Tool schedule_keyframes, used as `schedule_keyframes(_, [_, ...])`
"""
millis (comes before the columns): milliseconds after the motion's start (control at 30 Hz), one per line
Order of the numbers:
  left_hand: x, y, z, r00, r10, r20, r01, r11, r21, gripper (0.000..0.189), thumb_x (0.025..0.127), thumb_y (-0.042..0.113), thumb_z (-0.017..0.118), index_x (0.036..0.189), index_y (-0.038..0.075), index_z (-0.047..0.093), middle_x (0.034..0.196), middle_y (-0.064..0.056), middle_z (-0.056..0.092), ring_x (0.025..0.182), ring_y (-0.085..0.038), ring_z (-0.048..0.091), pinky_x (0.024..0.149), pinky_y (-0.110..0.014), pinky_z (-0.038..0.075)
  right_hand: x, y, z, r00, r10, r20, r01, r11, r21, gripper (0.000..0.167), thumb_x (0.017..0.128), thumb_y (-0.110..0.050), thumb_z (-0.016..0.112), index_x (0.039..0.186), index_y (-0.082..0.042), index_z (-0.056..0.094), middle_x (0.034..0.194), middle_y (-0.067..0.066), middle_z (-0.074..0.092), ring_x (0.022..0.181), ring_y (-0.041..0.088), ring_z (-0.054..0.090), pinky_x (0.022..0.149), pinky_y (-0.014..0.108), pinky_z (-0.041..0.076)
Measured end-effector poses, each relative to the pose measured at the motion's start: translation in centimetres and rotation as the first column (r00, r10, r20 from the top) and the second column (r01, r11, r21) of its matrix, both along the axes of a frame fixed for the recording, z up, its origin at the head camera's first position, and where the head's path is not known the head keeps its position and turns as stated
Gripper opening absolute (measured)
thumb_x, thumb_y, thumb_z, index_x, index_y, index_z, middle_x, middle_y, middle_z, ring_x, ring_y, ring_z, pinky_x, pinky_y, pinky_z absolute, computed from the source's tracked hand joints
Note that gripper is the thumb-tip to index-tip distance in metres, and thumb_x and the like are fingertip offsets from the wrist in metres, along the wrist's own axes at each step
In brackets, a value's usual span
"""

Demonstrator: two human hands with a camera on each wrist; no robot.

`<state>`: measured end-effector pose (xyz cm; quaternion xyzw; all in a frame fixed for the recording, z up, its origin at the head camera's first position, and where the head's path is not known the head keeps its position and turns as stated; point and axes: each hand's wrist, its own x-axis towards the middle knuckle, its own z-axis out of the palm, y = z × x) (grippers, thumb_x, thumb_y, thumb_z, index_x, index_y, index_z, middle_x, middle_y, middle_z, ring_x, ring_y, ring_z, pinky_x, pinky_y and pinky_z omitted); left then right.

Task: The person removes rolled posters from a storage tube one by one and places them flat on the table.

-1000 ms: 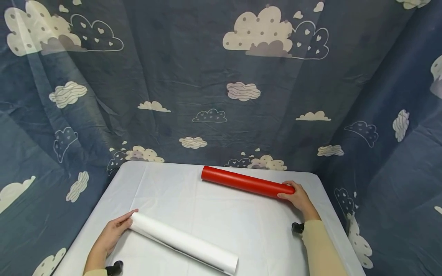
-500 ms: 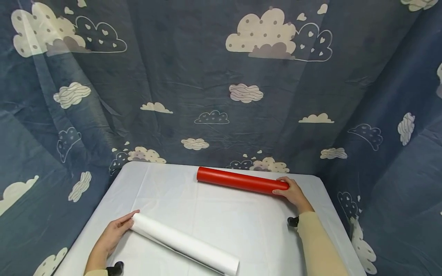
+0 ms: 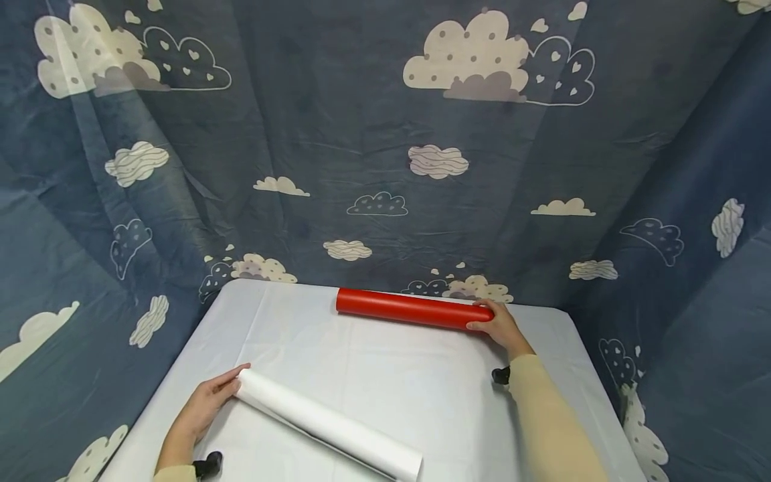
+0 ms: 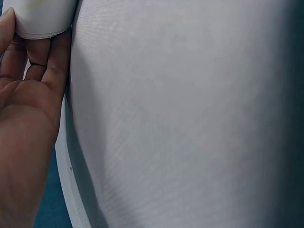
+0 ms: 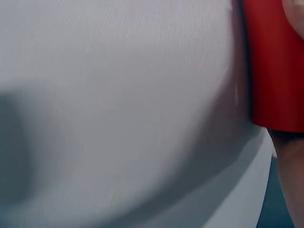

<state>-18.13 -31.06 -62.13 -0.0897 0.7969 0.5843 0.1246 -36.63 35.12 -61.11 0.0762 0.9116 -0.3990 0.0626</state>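
A: Where do we record the red roll?

B: Right of centre in the head view, along the far edge of the worktop. Its left end sits a little higher in the frame than its right.

A: State of the right hand?

B: We see it gripping the roll's right end, thumb on the near side. In the right wrist view the thumb lies on the red surface at upper right; the other fingers are hidden there.

A: And the white roll?

B: Lower centre of the head view, slanting down towards the bottom edge, well apart from the red one. We note a dark line along its lower side.

A: The left hand?

B: Holding the white roll's upper-left end between thumb and fingers. The left wrist view shows the fingers reaching under that end.

A: Surroundings?

B: We log a dark blue cloth with pale clouds behind, cream sleeves, and black devices at the wrists.
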Motion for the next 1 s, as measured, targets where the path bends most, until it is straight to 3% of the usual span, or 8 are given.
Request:
schedule_keyframes(300, [0.1, 0.0, 0.1, 1.0, 0.006, 0.009, -0.006, 1.0, -0.011, 0.067, 0.104, 0.043, 0.066, 0.161, 0.015, 0.045, 0.153, 0.022, 0.048, 0.119, 0.029, 0.038, 0.1, 0.0, 0.04, -1.1, -2.2, 0.4, 1.0, 0.003, -0.002, -0.003, 1.0, 0.025, 0.073, 0.09, -0.026, 0.087, 0.153, -0.018, 0.05, 0.153, 0.027, 0.038, 0.138, 0.049, 0.041, 0.118, 0.068, 0.04])
schedule_keyframes(567, [-0.1, 0.4, 0.0, 1.0, 0.002, -0.025, -0.002, 1.0, -0.017, 0.063, 0.105, 0.041, 0.065, 0.16, 0.015, 0.048, 0.165, 0.0, 0.045, 0.118, 0.029, 0.039, 0.101, -0.001, 0.04, -1.3, -2.7, 0.8, 1.0, 0.022, -0.018, -0.021, 0.998, 0.066, 0.078, 0.091, -0.03, 0.086, 0.158, -0.021, 0.047, 0.158, 0.028, 0.033, 0.141, 0.051, 0.038, 0.119, 0.071, 0.037])
schedule_keyframes(633, [-0.2, 0.5, 0.0, 0.999, -0.003, -0.032, 0.003, 1.0, -0.022, 0.063, 0.105, 0.041, 0.064, 0.16, 0.014, 0.048, 0.166, -0.003, 0.044, 0.129, 0.021, 0.041, 0.101, -0.002, 0.041, -1.3, -2.6, 0.8, 0.999, 0.026, -0.022, -0.024, 0.996, 0.081, 0.08, 0.091, -0.03, 0.085, 0.16, -0.022, 0.045, 0.161, 0.028, 0.031, 0.143, 0.051, 0.036, 0.12, 0.072, 0.036])
schedule_keyframes(700, [-0.3, 0.6, 0.0, 0.999, -0.008, -0.035, 0.007, 1.0, -0.023, 0.062, 0.106, 0.041, 0.064, 0.16, 0.014, 0.048, 0.166, -0.005, 0.044, 0.143, 0.005, 0.041, 0.102, -0.003, 0.042, -1.3, -2.5, 0.9, 0.999, 0.035, -0.031, -0.031, 0.993, 0.116, 0.081, 0.091, -0.032, 0.085, 0.16, -0.023, 0.044, 0.163, 0.028, 0.028, 0.145, 0.052, 0.033, 0.119, 0.073, 0.035])
schedule_keyframes(833, [-0.3, 0.6, 0.1, 0.999, -0.02, -0.025, 0.02, 0.999, -0.036, 0.061, 0.107, 0.039, 0.062, 0.161, 0.014, 0.046, 0.168, -0.006, 0.042, 0.159, -0.025, 0.031, 0.107, -0.007, 0.042, -1.3, -2.7, 1.5, 0.995, 0.059, -0.081, -0.043, 0.982, 0.182, 0.079, 0.09, -0.034, 0.086, 0.158, -0.024, 0.047, 0.166, 0.025, 0.029, 0.149, 0.052, 0.028, 0.12, 0.075, 0.031])
schedule_keyframes(1000, [-0.3, 0.2, 0.4, 0.999, -0.03, -0.023, 0.029, 0.998, -0.048, 0.059, 0.109, 0.037, 0.06, 0.161, 0.014, 0.045, 0.168, -0.005, 0.04, 0.161, -0.03, 0.027, 0.109, -0.008, 0.041, -1.1, -3.4, 2.7, 0.981, 0.095, -0.169, -0.051, 0.968, 0.247, 0.073, 0.089, -0.038, 0.086, 0.152, -0.024, 0.052, 0.166, 0.024, 0.031, 0.153, 0.052, 0.023, 0.123, 0.079, 0.017])
